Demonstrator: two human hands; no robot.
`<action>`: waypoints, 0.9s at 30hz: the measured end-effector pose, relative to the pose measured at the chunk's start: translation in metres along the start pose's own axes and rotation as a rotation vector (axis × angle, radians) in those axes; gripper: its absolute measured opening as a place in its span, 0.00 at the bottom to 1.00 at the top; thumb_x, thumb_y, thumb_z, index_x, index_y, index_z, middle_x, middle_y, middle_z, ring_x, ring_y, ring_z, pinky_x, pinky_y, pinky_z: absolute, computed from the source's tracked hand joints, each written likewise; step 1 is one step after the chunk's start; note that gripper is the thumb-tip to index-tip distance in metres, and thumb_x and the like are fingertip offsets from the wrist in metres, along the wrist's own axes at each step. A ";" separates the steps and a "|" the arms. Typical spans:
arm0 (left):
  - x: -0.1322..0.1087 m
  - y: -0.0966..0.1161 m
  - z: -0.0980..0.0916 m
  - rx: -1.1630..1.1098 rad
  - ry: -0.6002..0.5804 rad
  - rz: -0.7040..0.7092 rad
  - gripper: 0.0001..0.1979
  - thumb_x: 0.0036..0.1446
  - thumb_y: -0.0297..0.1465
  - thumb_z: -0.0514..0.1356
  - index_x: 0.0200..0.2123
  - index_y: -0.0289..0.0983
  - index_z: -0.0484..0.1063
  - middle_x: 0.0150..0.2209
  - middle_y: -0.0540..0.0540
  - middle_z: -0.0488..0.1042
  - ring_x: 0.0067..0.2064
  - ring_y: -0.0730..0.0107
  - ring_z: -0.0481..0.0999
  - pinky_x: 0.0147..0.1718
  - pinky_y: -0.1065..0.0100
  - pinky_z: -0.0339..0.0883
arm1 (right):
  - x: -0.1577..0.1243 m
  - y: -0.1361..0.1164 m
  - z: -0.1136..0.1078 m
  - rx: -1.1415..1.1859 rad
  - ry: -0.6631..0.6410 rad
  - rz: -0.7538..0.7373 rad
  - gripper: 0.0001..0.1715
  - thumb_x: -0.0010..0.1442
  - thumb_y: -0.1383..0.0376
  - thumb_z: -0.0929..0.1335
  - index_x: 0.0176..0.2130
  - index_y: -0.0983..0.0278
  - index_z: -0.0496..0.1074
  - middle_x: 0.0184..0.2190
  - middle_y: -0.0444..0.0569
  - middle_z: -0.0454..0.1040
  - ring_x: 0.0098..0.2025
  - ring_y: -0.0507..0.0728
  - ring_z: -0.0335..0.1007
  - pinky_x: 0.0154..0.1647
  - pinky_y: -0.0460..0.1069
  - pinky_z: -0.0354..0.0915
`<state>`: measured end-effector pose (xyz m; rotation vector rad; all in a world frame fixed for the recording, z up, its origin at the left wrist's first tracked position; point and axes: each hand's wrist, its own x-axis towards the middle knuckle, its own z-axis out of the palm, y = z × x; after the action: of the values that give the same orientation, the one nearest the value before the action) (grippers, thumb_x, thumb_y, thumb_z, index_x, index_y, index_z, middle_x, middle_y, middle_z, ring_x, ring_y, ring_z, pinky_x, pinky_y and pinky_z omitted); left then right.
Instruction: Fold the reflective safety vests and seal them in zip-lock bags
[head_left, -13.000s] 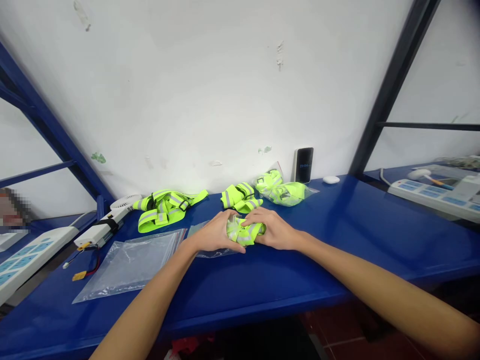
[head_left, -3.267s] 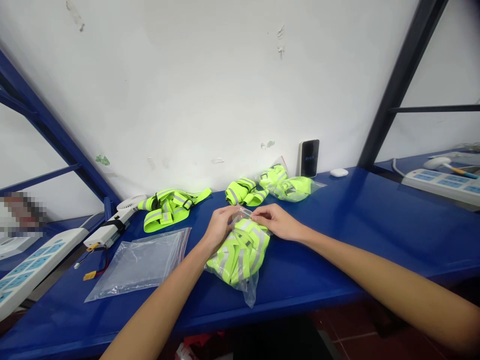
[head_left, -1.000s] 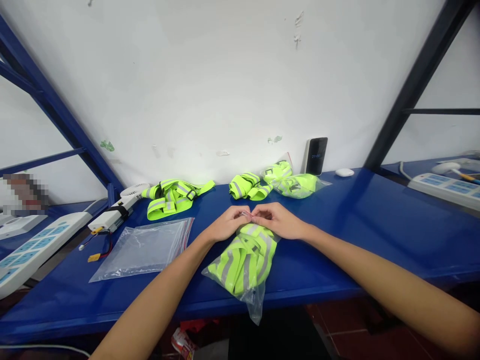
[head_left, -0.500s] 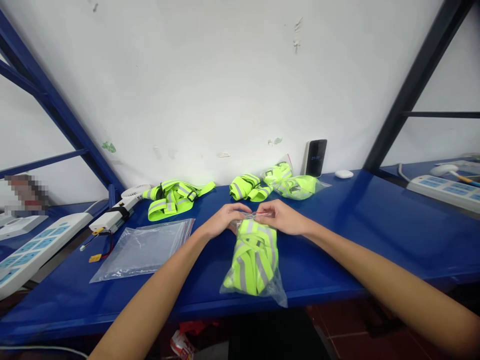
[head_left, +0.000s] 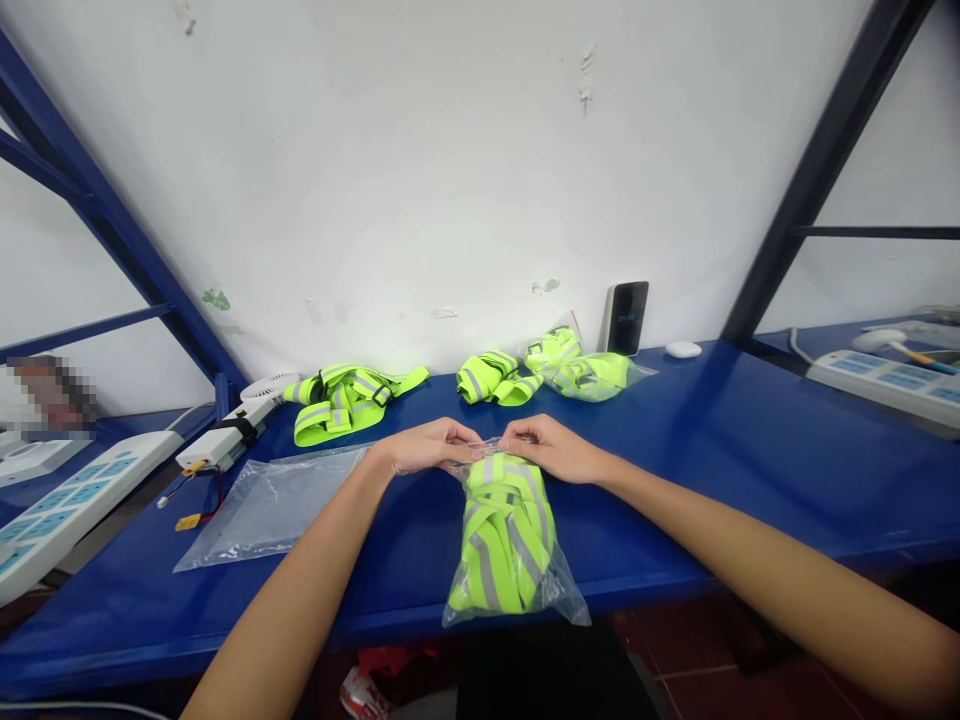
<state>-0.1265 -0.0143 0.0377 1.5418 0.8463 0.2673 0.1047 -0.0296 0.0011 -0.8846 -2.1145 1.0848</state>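
Note:
A clear plastic zip bag (head_left: 566, 590) lies at the table's front edge, its mouth toward the wall. Inside it is a folded neon-yellow reflective strap (head_left: 504, 545) with grey stripes. At the left of the bag's mouth, my left hand (head_left: 435, 445) pinches the plastic between thumb and fingers. My right hand (head_left: 551, 447) grips the same edge a little to the right, fingers closed. The fingertips partly hide the bag's seal. Left of my left hand lie flat clear bags (head_left: 277, 505), partly covered by my forearm.
Loose reflective straps (head_left: 349, 400) and a folded strap (head_left: 491, 377) lie along the wall. Bagged straps (head_left: 589, 375) sit beside a phone (head_left: 628, 318) leaning upright and a small white case (head_left: 682, 350). A white fan (head_left: 240, 420) and power strip (head_left: 82, 500) are at left.
Both hands still hold the bag's mouth. My left hand has slid left along the edge, and the bag sits slightly nearer the front edge.

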 end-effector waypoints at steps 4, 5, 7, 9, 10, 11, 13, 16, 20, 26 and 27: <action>0.002 0.002 0.002 0.022 0.088 -0.013 0.16 0.49 0.40 0.67 0.34 0.32 0.80 0.28 0.46 0.76 0.29 0.73 0.71 0.30 0.72 0.64 | -0.001 -0.002 0.003 -0.002 0.027 0.008 0.18 0.61 0.54 0.66 0.34 0.67 0.73 0.26 0.43 0.67 0.28 0.50 0.58 0.29 0.45 0.54; 0.003 0.002 0.002 0.055 0.109 0.005 0.16 0.49 0.40 0.67 0.33 0.32 0.81 0.27 0.46 0.76 0.29 0.73 0.70 0.29 0.72 0.63 | -0.001 -0.003 0.003 0.001 0.031 0.015 0.17 0.60 0.54 0.67 0.34 0.67 0.73 0.26 0.43 0.68 0.28 0.50 0.58 0.29 0.45 0.55; 0.005 0.002 0.002 0.134 0.138 0.051 0.15 0.49 0.40 0.67 0.33 0.32 0.81 0.28 0.46 0.77 0.29 0.73 0.70 0.29 0.72 0.62 | -0.001 -0.004 0.002 0.006 0.038 0.026 0.17 0.59 0.54 0.68 0.34 0.67 0.73 0.26 0.43 0.68 0.28 0.50 0.58 0.30 0.46 0.55; 0.006 0.001 0.002 0.194 0.159 0.105 0.15 0.50 0.40 0.66 0.35 0.33 0.81 0.30 0.46 0.78 0.31 0.72 0.71 0.31 0.72 0.62 | -0.001 -0.005 0.001 0.016 0.041 0.027 0.17 0.59 0.54 0.68 0.35 0.67 0.73 0.26 0.43 0.68 0.28 0.51 0.59 0.30 0.46 0.55; 0.006 0.000 0.002 0.208 0.165 0.129 0.16 0.51 0.40 0.66 0.35 0.33 0.82 0.30 0.45 0.79 0.31 0.72 0.71 0.31 0.71 0.62 | 0.000 -0.005 0.000 0.025 0.042 0.023 0.18 0.59 0.54 0.68 0.35 0.67 0.73 0.27 0.44 0.69 0.29 0.51 0.59 0.30 0.46 0.56; 0.007 -0.001 0.003 0.216 0.170 0.152 0.16 0.51 0.40 0.65 0.36 0.33 0.81 0.31 0.45 0.79 0.32 0.71 0.71 0.32 0.71 0.63 | 0.000 -0.005 -0.001 0.035 0.047 0.018 0.18 0.60 0.54 0.67 0.36 0.67 0.74 0.28 0.45 0.70 0.29 0.51 0.60 0.31 0.46 0.56; 0.010 -0.004 0.006 0.213 0.206 0.200 0.17 0.52 0.41 0.64 0.37 0.32 0.81 0.32 0.44 0.79 0.32 0.70 0.72 0.33 0.70 0.63 | 0.001 -0.004 -0.004 0.055 0.068 0.020 0.17 0.60 0.55 0.67 0.37 0.67 0.74 0.30 0.47 0.72 0.30 0.52 0.63 0.32 0.47 0.58; 0.017 -0.009 0.015 0.193 0.333 0.278 0.18 0.52 0.42 0.64 0.36 0.31 0.81 0.32 0.43 0.80 0.32 0.68 0.74 0.33 0.70 0.64 | 0.002 -0.003 -0.010 0.049 0.129 0.061 0.16 0.58 0.56 0.68 0.36 0.68 0.75 0.30 0.48 0.75 0.31 0.53 0.66 0.33 0.47 0.60; 0.025 -0.013 0.025 0.238 0.455 0.341 0.18 0.52 0.41 0.64 0.35 0.30 0.80 0.34 0.41 0.80 0.35 0.65 0.75 0.34 0.69 0.66 | 0.000 -0.004 -0.016 -0.079 0.162 0.050 0.15 0.58 0.58 0.67 0.33 0.68 0.76 0.28 0.48 0.75 0.30 0.54 0.67 0.32 0.47 0.61; 0.024 -0.014 0.026 0.262 0.474 0.352 0.17 0.54 0.40 0.63 0.36 0.30 0.79 0.35 0.41 0.80 0.34 0.66 0.75 0.33 0.69 0.65 | -0.003 -0.006 -0.014 -0.166 0.209 -0.027 0.15 0.59 0.58 0.67 0.35 0.67 0.77 0.29 0.49 0.76 0.31 0.54 0.68 0.33 0.48 0.61; 0.024 -0.014 0.026 0.251 0.472 0.354 0.17 0.53 0.40 0.64 0.36 0.30 0.79 0.34 0.41 0.80 0.33 0.67 0.75 0.33 0.70 0.65 | -0.003 -0.006 -0.013 -0.175 0.207 -0.040 0.15 0.60 0.58 0.66 0.35 0.67 0.77 0.29 0.49 0.77 0.31 0.55 0.68 0.33 0.48 0.61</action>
<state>-0.0987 -0.0197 0.0128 1.8992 0.9925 0.8341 0.1147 -0.0286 0.0124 -0.9865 -2.0656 0.7604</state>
